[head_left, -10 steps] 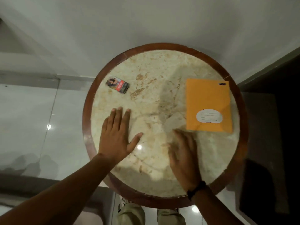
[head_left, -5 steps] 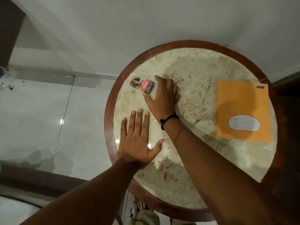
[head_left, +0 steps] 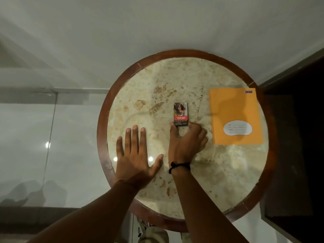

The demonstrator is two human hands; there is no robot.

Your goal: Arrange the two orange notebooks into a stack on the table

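Observation:
An orange notebook (head_left: pixel 235 116) with a white label lies flat at the right side of the round marble table (head_left: pixel 157 81); a second orange edge shows under its left side, so two seem stacked. My left hand (head_left: pixel 135 158) rests flat on the table, fingers spread, holding nothing. My right hand (head_left: pixel 186 141), with a black wrist cord, grips the near end of a small printed cardboard pack (head_left: pixel 180 114) at the table's middle, just left of the notebook.
The table has a dark wooden rim (head_left: pixel 103 123). A white wall stands behind it, a glossy tiled floor (head_left: pixel 35 137) lies to the left, and dark furniture (head_left: pixel 298 137) sits close on the right. My knees show below the table.
My right hand reached across to the small pack at the far left, took hold of it and brought it to the table's middle beside the notebook. My left hand stayed flat.

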